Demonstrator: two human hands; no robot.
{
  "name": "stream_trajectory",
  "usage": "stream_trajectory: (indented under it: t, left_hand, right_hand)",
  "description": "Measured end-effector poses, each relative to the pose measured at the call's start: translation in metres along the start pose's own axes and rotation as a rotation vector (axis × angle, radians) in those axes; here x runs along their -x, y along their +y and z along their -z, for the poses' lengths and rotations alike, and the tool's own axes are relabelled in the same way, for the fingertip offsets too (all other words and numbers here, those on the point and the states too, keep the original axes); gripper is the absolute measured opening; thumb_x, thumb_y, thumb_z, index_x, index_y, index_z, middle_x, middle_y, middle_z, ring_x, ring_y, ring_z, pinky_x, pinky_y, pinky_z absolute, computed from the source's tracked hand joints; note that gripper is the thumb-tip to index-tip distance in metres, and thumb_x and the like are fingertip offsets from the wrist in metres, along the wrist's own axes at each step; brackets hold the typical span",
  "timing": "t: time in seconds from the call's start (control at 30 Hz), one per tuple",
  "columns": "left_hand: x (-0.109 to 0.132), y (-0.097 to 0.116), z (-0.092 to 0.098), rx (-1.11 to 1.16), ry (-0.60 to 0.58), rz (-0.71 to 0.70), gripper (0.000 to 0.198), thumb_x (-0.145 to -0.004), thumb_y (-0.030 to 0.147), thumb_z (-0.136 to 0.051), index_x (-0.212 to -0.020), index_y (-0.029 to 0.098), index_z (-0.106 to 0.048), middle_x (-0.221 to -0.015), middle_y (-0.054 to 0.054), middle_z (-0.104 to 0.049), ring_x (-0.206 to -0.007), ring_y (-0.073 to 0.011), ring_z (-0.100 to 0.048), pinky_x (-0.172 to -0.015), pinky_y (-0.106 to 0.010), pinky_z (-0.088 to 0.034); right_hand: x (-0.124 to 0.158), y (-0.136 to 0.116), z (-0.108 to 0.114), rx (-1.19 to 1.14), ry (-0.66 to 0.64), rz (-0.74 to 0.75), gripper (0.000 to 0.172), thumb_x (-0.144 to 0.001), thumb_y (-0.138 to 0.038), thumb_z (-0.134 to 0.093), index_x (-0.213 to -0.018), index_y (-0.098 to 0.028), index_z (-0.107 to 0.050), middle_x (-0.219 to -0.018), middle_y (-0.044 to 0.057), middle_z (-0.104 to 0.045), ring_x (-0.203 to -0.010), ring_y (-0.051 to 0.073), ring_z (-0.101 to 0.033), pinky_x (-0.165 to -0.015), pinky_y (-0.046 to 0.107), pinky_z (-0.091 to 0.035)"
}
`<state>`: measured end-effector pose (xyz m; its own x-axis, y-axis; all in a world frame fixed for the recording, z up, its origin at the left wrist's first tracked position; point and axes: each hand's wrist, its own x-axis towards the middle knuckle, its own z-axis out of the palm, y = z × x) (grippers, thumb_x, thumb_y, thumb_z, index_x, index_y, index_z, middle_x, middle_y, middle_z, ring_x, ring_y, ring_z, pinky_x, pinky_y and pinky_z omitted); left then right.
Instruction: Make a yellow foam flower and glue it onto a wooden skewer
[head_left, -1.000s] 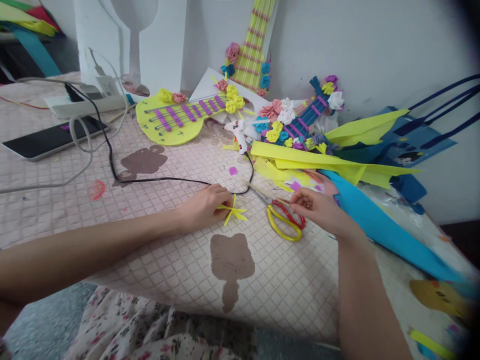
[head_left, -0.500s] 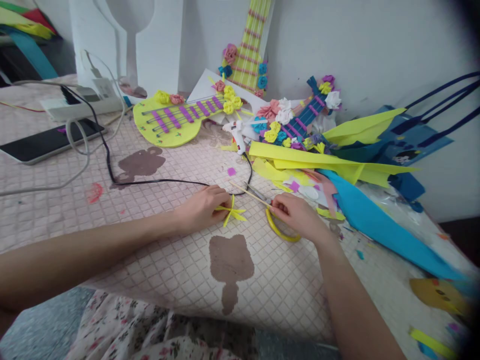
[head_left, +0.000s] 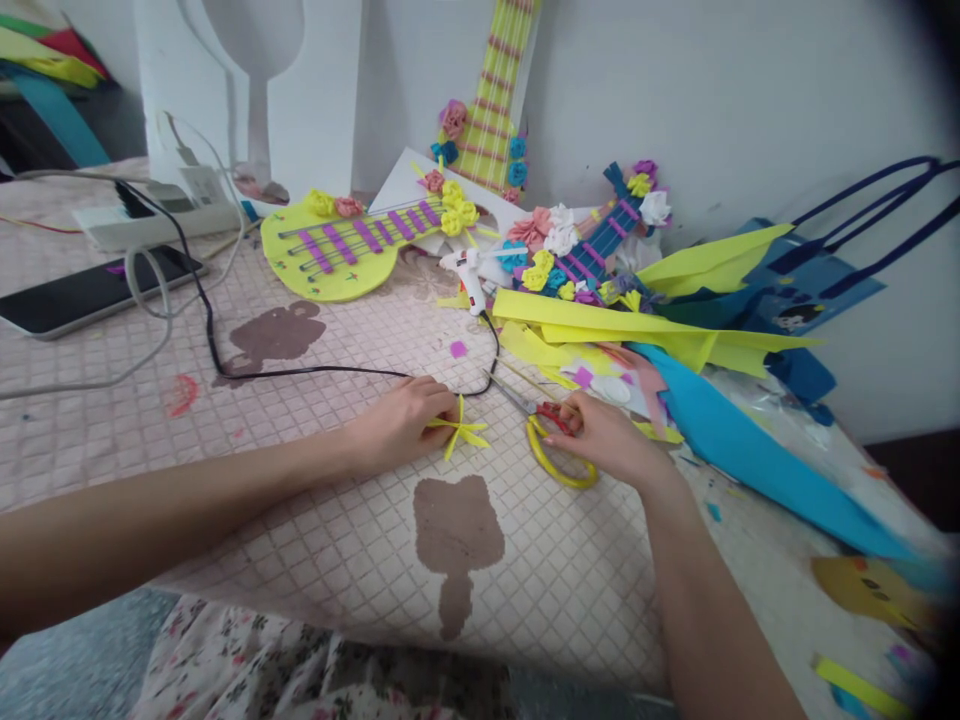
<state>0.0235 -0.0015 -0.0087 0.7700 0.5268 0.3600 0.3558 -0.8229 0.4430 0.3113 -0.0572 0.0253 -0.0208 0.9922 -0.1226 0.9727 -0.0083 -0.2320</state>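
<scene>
My left hand (head_left: 401, 425) rests on the pink quilted table cover (head_left: 315, 520) with its fingertips pinched on a small yellow foam star of crossed strips (head_left: 463, 433). Just right of it, my right hand (head_left: 609, 440) is curled closed. It lies over the handles of yellow and red scissors (head_left: 551, 458). A thin wooden stick (head_left: 525, 376) runs from its fingers up to the left, above the scissor blades.
A white glue gun (head_left: 469, 272) lies behind, and its black cable (head_left: 300, 372) crosses the table. A yellow foam guitar (head_left: 352, 250) lies on the table. Yellow foam sheets (head_left: 637, 325), a blue sheet (head_left: 750, 440), a phone (head_left: 82, 295) and a power strip (head_left: 150, 215) are around.
My right hand came left from the foam pile with the stick, over the scissors, then drew back slightly right. My left hand stayed on the yellow star.
</scene>
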Motion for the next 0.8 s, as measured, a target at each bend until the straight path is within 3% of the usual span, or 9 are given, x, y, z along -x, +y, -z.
stream_trajectory:
  t: [0.2,0.37,0.47,0.6,0.7,0.8]
  left_hand:
    - [0.000,0.002,0.006,-0.031,-0.007,0.022,0.007,-0.081,0.011,-0.051,-0.078,0.016,-0.056,-0.078,-0.002,-0.060,-0.078,-0.0143,-0.054,-0.076,-0.028,-0.041]
    - [0.000,0.003,0.013,-0.025,-0.021,0.059,0.008,-0.077,0.012,-0.054,-0.085,0.016,-0.056,-0.085,-0.004,-0.060,-0.083,-0.0164,-0.054,-0.078,-0.030,-0.042]
    - [0.001,0.003,0.015,0.001,-0.032,0.074,0.015,-0.076,0.013,-0.057,-0.091,0.016,-0.055,-0.090,-0.005,-0.060,-0.087,-0.0178,-0.054,-0.079,-0.031,-0.043]
    - [0.003,0.002,0.015,0.032,-0.043,0.057,0.011,-0.077,0.013,-0.057,-0.087,0.016,-0.056,-0.088,-0.004,-0.059,-0.085,-0.0166,-0.054,-0.079,-0.030,-0.043]
    - [0.005,0.001,0.013,0.034,-0.043,0.046,0.004,-0.081,0.014,-0.053,-0.081,0.016,-0.056,-0.082,-0.002,-0.059,-0.081,-0.0148,-0.053,-0.079,-0.029,-0.042]
    - [0.005,0.000,0.010,0.036,-0.029,0.043,0.007,-0.084,0.015,-0.051,-0.079,0.016,-0.056,-0.078,-0.001,-0.059,-0.076,-0.0134,-0.053,-0.077,-0.028,-0.041]
  right_hand:
    - [0.000,0.000,0.001,0.060,-0.023,0.042,0.029,-0.067,-0.047,-0.063,-0.074,-0.022,-0.050,-0.071,0.000,-0.060,-0.063,0.017,-0.055,-0.051,0.026,-0.034]
    - [0.001,0.011,0.009,0.066,0.078,0.003,0.031,-0.068,-0.049,-0.061,-0.080,-0.022,-0.054,-0.069,0.001,-0.061,-0.059,0.016,-0.055,-0.049,0.026,-0.033]
    - [-0.002,0.029,0.013,0.088,0.151,-0.099,0.036,-0.067,-0.052,-0.063,-0.082,-0.021,-0.053,-0.067,0.001,-0.060,-0.056,0.017,-0.053,-0.048,0.027,-0.033]
    - [-0.008,0.041,0.012,0.067,0.242,-0.071,0.039,-0.070,-0.053,-0.062,-0.090,-0.020,-0.056,-0.081,0.005,-0.064,-0.069,0.022,-0.058,-0.055,0.030,-0.038]
    - [-0.006,0.024,0.013,-0.020,0.377,0.008,0.031,-0.084,-0.045,-0.050,-0.101,-0.021,-0.057,-0.091,0.008,-0.065,-0.081,0.024,-0.059,-0.063,0.033,-0.041]
    - [0.002,-0.012,0.011,-0.134,0.475,0.090,0.026,-0.091,-0.035,-0.038,-0.099,-0.022,-0.059,-0.086,0.007,-0.065,-0.081,0.022,-0.059,-0.067,0.033,-0.042]
